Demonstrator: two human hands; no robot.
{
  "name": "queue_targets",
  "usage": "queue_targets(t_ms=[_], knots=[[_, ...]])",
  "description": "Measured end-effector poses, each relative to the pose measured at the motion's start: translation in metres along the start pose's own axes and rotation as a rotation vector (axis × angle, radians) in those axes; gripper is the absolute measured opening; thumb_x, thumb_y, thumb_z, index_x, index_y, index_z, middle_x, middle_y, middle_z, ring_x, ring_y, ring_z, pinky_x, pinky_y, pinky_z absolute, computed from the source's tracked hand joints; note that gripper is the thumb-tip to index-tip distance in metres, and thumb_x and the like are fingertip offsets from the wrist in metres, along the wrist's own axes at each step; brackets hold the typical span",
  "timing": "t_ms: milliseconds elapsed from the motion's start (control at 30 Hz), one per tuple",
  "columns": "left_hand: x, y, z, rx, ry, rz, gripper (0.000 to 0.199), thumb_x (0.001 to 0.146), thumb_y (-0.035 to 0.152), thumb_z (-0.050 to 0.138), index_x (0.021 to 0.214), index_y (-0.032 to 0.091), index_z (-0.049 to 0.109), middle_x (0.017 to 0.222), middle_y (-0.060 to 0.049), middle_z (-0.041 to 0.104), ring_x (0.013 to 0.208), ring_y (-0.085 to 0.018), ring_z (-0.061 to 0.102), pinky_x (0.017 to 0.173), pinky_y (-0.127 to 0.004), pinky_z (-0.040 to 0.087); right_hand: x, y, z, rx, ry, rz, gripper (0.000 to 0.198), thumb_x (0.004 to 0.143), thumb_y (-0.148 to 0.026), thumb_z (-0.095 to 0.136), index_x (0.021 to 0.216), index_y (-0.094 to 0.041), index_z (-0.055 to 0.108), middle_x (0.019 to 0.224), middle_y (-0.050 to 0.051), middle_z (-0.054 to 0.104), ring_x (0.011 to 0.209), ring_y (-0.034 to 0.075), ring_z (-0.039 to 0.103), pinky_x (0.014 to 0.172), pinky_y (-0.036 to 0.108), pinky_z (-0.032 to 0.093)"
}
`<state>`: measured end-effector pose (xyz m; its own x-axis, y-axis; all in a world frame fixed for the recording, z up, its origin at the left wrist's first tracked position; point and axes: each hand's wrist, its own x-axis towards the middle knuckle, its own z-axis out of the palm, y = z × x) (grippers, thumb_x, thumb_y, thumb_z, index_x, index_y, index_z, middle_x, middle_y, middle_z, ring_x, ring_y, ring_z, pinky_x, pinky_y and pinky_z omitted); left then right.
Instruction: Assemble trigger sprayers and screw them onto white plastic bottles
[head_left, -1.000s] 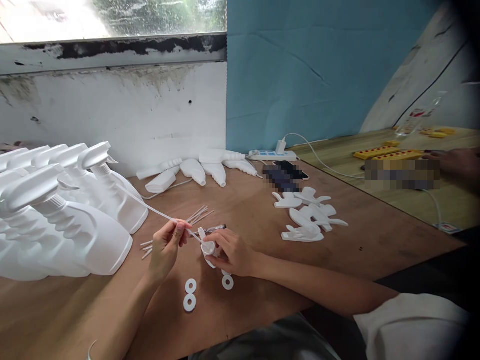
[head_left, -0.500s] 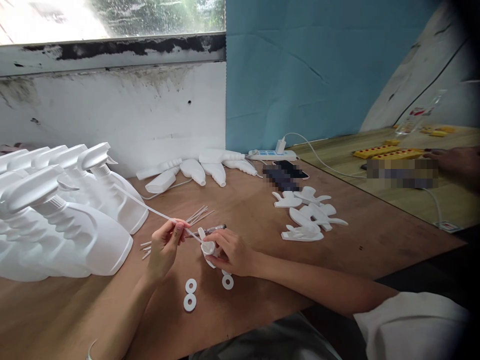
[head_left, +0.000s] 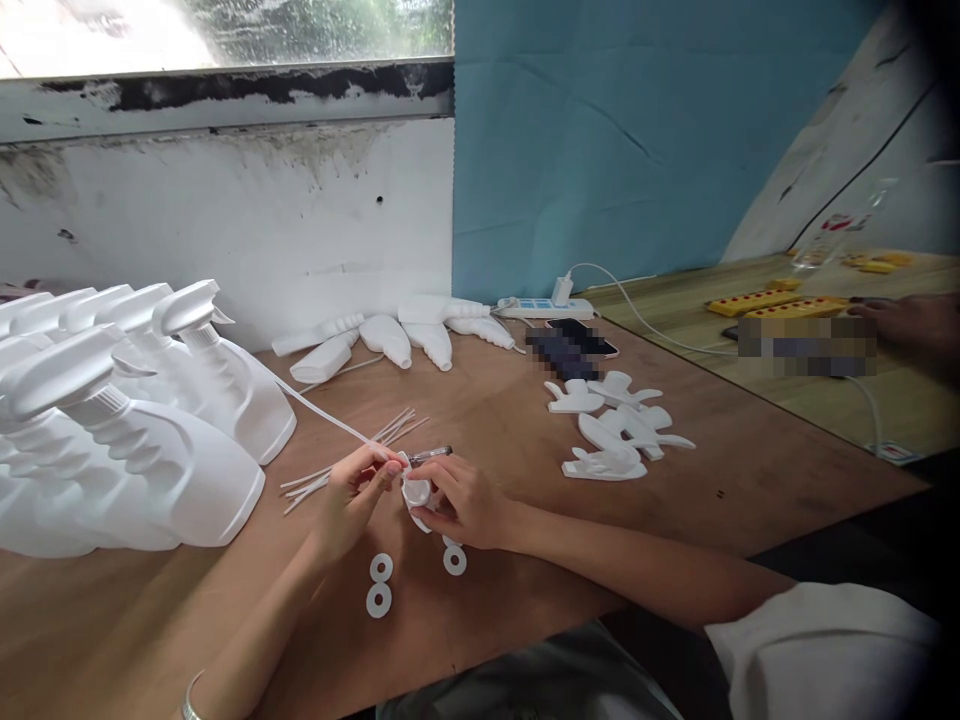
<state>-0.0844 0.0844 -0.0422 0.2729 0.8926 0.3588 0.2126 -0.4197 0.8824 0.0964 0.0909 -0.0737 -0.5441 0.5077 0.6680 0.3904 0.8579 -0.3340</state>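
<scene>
My left hand (head_left: 360, 500) pinches a thin white dip tube (head_left: 326, 414) near its lower end; the rest slants up to the left. My right hand (head_left: 469, 500) grips a white spray trigger head (head_left: 417, 492), its round opening turned upward. The tube's lower end meets the head's opening, but my fingers hide whether it is inside. Loose white tubes (head_left: 307, 487) and a screwdriver-like tool with a clear handle (head_left: 431, 455) lie just behind my hands. Flat white washers (head_left: 379, 600) rest in front, one more washer (head_left: 454, 560) below my right hand.
White spray bottles with heads (head_left: 187, 470) stand in rows at left. Headless bottles (head_left: 427, 340) lie along the wall. More trigger heads (head_left: 607, 460) sit at right, near phones (head_left: 581, 337) and a power strip (head_left: 544, 308). Another person's hand (head_left: 907, 325) is at the far right.
My left hand has moved right and slid the tube toward the trigger head, closing the gap between my hands. My right hand has stayed almost still.
</scene>
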Motion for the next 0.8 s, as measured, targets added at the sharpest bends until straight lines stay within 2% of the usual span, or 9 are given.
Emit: queue_targets(t_ms=[133,333,600,800], knots=[[-0.0011,-0.0002,-0.001,0.113,-0.04,0.022,0.016,0.082,0.03,0.053,0.077,0.015,0.059,0.079,-0.004,0.062,0.068,-0.012,0.054,0.059,-0.023,0.041,-0.0014,0.0023,0.0014,-0.007,-0.022,0.0,0.025,0.081,-0.031,0.049,0.101,-0.016,0.049,0.084,0.008,0.061,0.079,0.019,0.056,0.069,0.031,0.044],[-0.0003,0.0015,-0.0041,0.222,-0.028,0.089,0.013,0.078,0.028,0.058,0.075,0.016,0.062,0.074,-0.002,0.065,0.06,-0.01,0.053,0.057,-0.022,0.04,-0.0012,0.0021,0.0018,-0.005,0.011,-0.002,0.021,0.08,-0.03,0.051,0.096,-0.016,0.049,0.082,0.007,0.061,0.073,0.018,0.056,0.065,0.03,0.044],[-0.0007,0.0015,0.0022,0.252,-0.037,0.081,0.015,0.078,0.03,0.058,0.077,0.016,0.062,0.072,-0.002,0.063,0.058,-0.01,0.05,0.057,-0.022,0.04,-0.0024,0.0021,0.0047,0.026,0.084,0.015,0.025,0.077,-0.031,0.055,0.097,-0.017,0.047,0.082,0.006,0.063,0.07,0.017,0.058,0.064,0.029,0.044],[-0.0008,0.0019,0.0056,0.329,-0.018,0.163,0.016,0.078,0.03,0.058,0.071,0.016,0.061,0.063,-0.001,0.057,0.06,-0.012,0.048,0.058,-0.023,0.039,-0.0024,0.001,0.0068,0.057,0.076,0.022,0.025,0.077,-0.032,0.055,0.096,-0.018,0.046,0.084,0.006,0.063,0.073,0.017,0.058,0.066,0.029,0.044]])
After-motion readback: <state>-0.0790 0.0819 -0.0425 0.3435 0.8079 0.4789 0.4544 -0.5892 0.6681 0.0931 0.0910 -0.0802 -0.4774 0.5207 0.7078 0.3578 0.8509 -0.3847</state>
